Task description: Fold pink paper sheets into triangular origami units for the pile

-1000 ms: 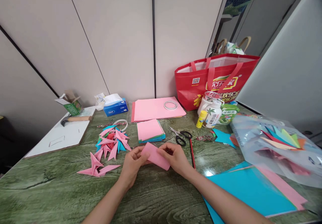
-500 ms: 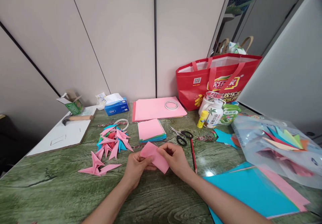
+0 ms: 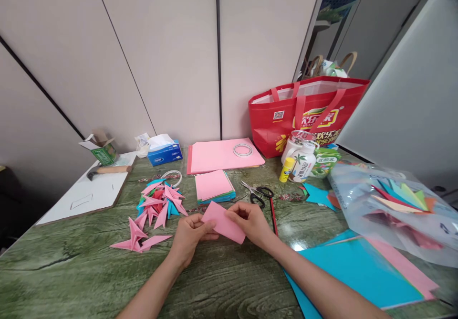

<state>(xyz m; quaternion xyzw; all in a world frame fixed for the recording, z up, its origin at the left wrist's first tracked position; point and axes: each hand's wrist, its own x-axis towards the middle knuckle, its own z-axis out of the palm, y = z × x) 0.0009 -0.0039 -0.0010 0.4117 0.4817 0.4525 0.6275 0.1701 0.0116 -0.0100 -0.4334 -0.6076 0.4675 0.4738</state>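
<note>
Between my two hands is a sheet of pink paper (image 3: pixel 225 222), held tilted above the table. My left hand (image 3: pixel 193 235) pinches its left edge, thumb on top. At its upper right edge, my right hand (image 3: pixel 248 221) has thumb and fingers closed on it. Just behind lies a stack of square paper (image 3: pixel 213 185), pink on top with blue and green below. Folded paper pieces (image 3: pixel 157 202), mostly pink with some blue and red, are heaped to the left of my left hand. Scissors (image 3: pixel 256 194) with black handles and a red pencil (image 3: pixel 274 214) lie beyond my right hand.
Large pink sheets (image 3: pixel 222 155) carry a tape roll (image 3: pixel 243 150) at the back. A glue stick (image 3: pixel 286 170) and white bottle (image 3: pixel 302 164) stand before a red bag (image 3: pixel 265 128). Blue sheets (image 3: pixel 358 271) and a plastic bag (image 3: pixel 350 199) lie right; a hammer (image 3: pixel 110 169) and tissue box (image 3: pixel 165 153) left.
The pink paper has turned slightly in my hands, its lower right corner swinging right and up. Both hands stay on it. The view has shifted a little.
</note>
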